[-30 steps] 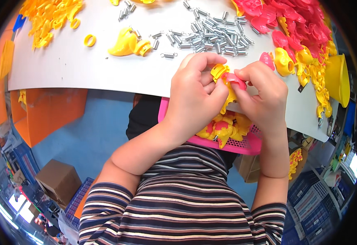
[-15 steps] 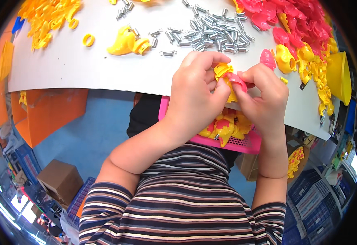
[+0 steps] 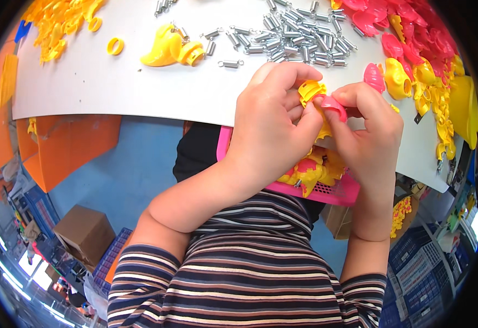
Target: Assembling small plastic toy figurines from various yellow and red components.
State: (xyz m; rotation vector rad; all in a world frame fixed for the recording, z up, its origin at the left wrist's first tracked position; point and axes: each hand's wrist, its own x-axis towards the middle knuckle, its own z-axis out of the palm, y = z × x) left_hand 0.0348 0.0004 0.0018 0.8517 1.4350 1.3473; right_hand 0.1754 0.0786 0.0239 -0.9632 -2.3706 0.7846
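My left hand is closed round a hollow yellow plastic part, whose ring-like end sticks up past the fingers. Between thumb and fingers, my right hand pinches a curved pink plastic piece against the yellow part's side. Both hands are close together above the table's front edge. Below them, a pink plastic basket holds yellow pieces with pink patches, partly hidden by my left wrist. Beyond my fingers lies a heap of metal coil springs.
On the white table are a yellow pile at far left, a yellow ring and a yellow figure part. Pink shells and yellow parts crowd the right. An orange bin stands below left.
The view has shifted slightly, so the table items sit a little differently in it. Both hands keep their hold, with the pink piece still against the yellow part.
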